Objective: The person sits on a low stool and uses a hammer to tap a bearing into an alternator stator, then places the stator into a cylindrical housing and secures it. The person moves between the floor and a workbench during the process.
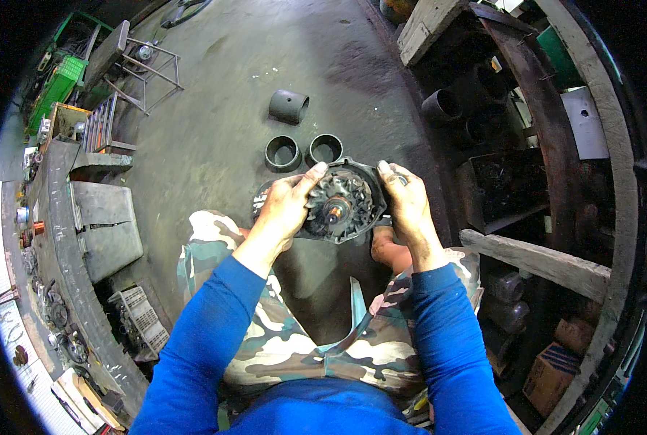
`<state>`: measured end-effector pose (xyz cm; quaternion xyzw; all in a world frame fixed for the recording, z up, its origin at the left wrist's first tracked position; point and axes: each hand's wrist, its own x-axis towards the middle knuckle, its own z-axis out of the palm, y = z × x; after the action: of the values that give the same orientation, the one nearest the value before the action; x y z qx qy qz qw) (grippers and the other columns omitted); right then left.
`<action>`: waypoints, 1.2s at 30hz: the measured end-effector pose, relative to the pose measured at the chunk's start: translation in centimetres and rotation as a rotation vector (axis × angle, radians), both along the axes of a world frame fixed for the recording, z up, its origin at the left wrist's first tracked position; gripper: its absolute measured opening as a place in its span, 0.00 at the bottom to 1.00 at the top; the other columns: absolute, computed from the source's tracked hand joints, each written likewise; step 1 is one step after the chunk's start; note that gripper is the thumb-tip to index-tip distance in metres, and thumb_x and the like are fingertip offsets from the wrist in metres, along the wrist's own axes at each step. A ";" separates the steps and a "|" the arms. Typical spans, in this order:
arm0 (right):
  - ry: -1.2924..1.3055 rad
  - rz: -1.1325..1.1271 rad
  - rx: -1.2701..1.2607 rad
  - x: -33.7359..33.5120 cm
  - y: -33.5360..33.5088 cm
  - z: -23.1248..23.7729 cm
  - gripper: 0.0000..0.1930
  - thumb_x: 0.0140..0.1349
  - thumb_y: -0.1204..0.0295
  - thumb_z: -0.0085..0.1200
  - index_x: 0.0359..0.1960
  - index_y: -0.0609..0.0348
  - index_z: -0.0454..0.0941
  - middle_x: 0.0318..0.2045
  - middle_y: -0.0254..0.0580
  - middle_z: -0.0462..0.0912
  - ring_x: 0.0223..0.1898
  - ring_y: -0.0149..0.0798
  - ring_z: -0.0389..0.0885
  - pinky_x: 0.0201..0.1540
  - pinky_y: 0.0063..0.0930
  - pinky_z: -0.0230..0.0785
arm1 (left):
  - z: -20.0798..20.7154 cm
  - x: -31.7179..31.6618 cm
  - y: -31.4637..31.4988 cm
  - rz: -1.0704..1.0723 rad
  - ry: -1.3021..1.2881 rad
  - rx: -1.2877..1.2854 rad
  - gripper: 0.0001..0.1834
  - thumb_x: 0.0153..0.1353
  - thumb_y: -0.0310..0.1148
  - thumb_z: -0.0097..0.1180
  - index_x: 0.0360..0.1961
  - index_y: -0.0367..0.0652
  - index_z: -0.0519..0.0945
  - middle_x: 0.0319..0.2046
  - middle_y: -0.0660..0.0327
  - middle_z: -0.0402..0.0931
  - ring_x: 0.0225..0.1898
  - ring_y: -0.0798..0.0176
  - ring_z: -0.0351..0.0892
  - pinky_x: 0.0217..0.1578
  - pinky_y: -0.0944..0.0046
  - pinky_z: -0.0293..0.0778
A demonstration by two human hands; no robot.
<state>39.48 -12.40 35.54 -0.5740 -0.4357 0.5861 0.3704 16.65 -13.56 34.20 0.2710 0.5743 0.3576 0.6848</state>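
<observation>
Between my two hands is an alternator half (347, 205), a dark round housing with a claw-pole rotor and a copper-coloured shaft end facing up. My left hand (287, 205) grips its left rim, thumb on the upper edge. On the opposite side my right hand (408, 206) closes round the right rim, thumb at the top. The fingers under the housing are mostly hidden. Just beyond it on the floor stand two short dark metal cylinders, a left one (283, 154) and a right one (326, 149). A third cylinder (289, 106) lies on its side farther off.
A workbench (84, 239) with small parts runs along the left, beside a white crate (143, 319). Metal-framed stool (146, 72) and green crate (56, 83) stand at far left. Wooden shelving (541, 261) lines the right, holding dark parts and a cardboard box (552, 377).
</observation>
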 end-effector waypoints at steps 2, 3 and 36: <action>0.004 -0.048 -0.132 -0.2 0.1 -0.4 0.15 0.74 0.60 0.56 0.37 0.60 0.82 0.32 0.30 0.82 0.34 0.24 0.74 0.39 0.23 0.67 | -1.2 0.0 0.2 -0.034 0.035 -0.069 0.35 0.71 0.58 0.56 0.47 0.28 0.85 0.38 0.53 0.86 0.38 0.66 0.83 0.45 0.63 0.78; 0.019 -0.089 -0.166 -0.3 0.2 -0.7 0.15 0.73 0.60 0.56 0.37 0.60 0.83 0.33 0.31 0.82 0.34 0.25 0.75 0.39 0.24 0.68 | -1.6 0.0 0.2 -0.040 0.062 -0.126 0.35 0.72 0.58 0.54 0.48 0.28 0.85 0.39 0.53 0.86 0.39 0.66 0.83 0.46 0.62 0.78; -0.090 -0.134 -0.420 1.3 -0.1 -3.4 0.36 0.69 0.39 0.54 0.56 0.65 0.82 0.52 0.51 0.84 0.51 0.43 0.79 0.58 0.38 0.70 | -1.5 -1.0 0.7 -0.228 -0.050 -0.339 0.46 0.68 0.76 0.37 0.72 0.52 0.70 0.55 0.56 0.83 0.42 0.55 0.81 0.40 0.57 0.70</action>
<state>40.79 -12.49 32.14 -0.6918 -0.2810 0.6117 0.2613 15.63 -12.89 32.66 0.2064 0.5746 0.1826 0.7706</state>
